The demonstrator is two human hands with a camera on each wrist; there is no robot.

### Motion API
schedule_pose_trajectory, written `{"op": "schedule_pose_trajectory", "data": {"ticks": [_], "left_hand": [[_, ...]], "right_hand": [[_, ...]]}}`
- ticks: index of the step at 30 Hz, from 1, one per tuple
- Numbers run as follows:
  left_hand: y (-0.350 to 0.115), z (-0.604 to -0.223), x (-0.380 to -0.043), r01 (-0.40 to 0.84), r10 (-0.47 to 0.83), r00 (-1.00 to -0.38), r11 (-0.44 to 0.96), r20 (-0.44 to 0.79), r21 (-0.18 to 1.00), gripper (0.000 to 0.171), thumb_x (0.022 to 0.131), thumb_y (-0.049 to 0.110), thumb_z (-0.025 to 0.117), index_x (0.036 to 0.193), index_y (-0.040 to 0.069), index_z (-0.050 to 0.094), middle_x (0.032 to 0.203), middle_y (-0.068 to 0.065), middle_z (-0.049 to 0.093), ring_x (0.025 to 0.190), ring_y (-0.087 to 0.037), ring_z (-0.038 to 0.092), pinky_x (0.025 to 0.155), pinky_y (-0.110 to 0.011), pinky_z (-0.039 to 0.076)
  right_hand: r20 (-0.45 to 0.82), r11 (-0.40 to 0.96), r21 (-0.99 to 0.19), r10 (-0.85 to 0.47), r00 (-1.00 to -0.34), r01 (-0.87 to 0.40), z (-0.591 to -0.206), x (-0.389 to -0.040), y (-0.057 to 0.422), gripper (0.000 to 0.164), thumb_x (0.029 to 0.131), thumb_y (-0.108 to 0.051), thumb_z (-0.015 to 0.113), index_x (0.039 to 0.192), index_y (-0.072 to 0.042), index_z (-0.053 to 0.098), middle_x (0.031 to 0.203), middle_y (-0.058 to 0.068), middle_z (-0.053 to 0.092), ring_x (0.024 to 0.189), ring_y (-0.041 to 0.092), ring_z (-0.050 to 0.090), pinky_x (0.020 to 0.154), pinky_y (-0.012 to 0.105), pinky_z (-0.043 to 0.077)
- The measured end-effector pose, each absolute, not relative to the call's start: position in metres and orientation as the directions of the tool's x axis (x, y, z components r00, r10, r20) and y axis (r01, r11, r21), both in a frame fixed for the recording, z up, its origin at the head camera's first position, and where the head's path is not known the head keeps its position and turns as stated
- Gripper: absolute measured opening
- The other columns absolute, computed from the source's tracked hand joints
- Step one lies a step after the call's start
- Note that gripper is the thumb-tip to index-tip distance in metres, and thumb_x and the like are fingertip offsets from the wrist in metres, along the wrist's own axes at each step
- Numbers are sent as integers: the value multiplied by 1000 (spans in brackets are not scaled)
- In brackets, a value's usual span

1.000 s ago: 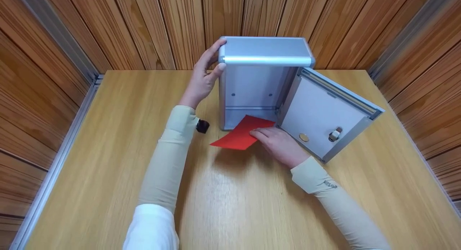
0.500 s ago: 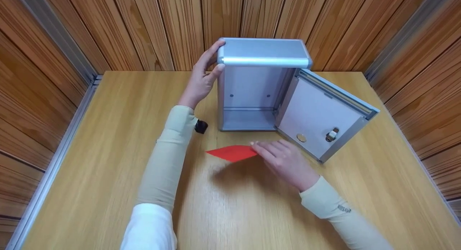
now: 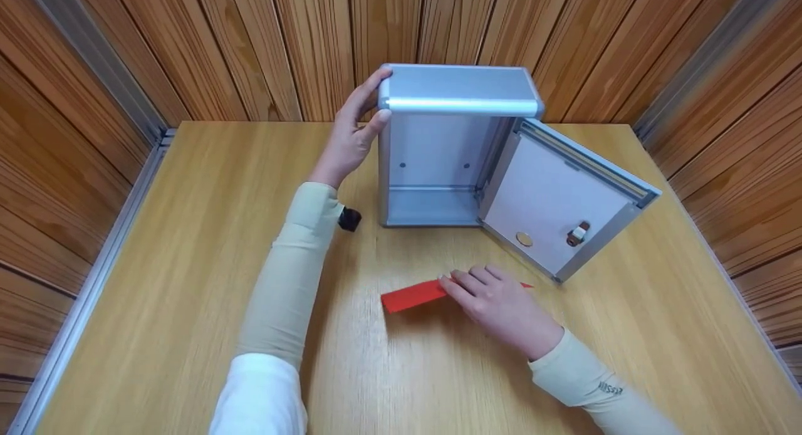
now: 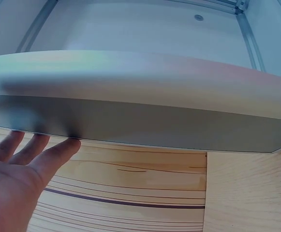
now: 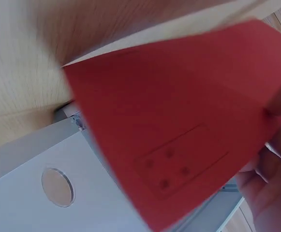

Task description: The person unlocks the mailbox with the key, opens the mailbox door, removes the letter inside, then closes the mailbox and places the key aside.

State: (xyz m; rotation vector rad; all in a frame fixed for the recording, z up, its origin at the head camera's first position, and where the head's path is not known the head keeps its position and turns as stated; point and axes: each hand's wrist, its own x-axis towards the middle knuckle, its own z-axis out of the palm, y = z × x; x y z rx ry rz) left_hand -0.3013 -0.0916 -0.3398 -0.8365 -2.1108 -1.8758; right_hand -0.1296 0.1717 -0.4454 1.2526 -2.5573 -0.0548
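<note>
A silver metal letterbox (image 3: 460, 87) stands upright in the head view, its door (image 3: 557, 203) swung out to the right. The left hand (image 3: 348, 134) holds its upper left corner, thumb at the front edge and fingers toward the back. In the left wrist view the fingertips (image 4: 65, 150) touch the far edge of the box's side (image 4: 174, 128). Over the table before the box, the right hand (image 3: 501, 303) pinches a flat red envelope (image 3: 413, 295). Faint printed marks show on the envelope (image 5: 179, 96) in the right wrist view; the thumb lies on its near face.
The door's inner face bears a lock latch (image 3: 578, 234) and a round hole (image 3: 524, 239). A small black object (image 3: 350, 219) sits at the left cuff. Wood-panelled walls (image 3: 326, 46) enclose the wooden table (image 3: 207, 234) at the back and sides.
The right hand has drawn the red envelope out from the letterbox's front opening, toward the person, and tilted it. The left hand keeps its place on the box.
</note>
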Motion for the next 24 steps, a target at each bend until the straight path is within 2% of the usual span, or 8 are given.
{"op": "schedule_pose_trajectory", "data": {"ticks": [3,9,15,20,24], "left_hand": [[-92,-340,-302,531,279,-818,27,504,847,53,89,27,53,137,23,33,132,7,36,117,-14,39,88,-36,40],[-91,-340,-302,536,278,-815,30,508,844,52,89,25,53,137,23,33,132,7,36,116,-14,39,88,-35,40],[-91,-339,-302,528,273,-822,42,499,848,52,89,25,53,137,26,34,133,9,36,116,-14,39,90,-36,38],[-92,-340,-301,514,275,-830,40,485,857,52,88,30,54,136,27,34,132,10,36,116,-15,39,88,-36,40],[-91,-340,-301,510,273,-833,39,482,859,53,87,29,54,136,27,34,133,9,36,116,-15,39,89,-36,39]], "right_hand": [[187,628,155,-777,-601,-763,-451,-128,172,62,73,-16,73,129,-17,47,114,6,57,94,23,52,81,38,44],[54,646,93,-763,-644,-758,-463,-124,170,72,68,-26,77,132,-20,44,119,6,54,104,24,50,88,42,41],[-77,697,0,-715,-695,-717,-476,-124,169,64,71,-18,74,130,-20,47,127,8,47,114,26,44,89,42,40],[-102,729,-109,-684,-722,-676,-483,-128,168,64,73,-16,73,130,-21,46,133,7,41,120,25,40,86,42,42],[-78,729,-125,-683,-726,-673,-484,-132,166,59,76,-16,70,130,-22,47,133,6,41,120,24,40,86,41,42]]}}
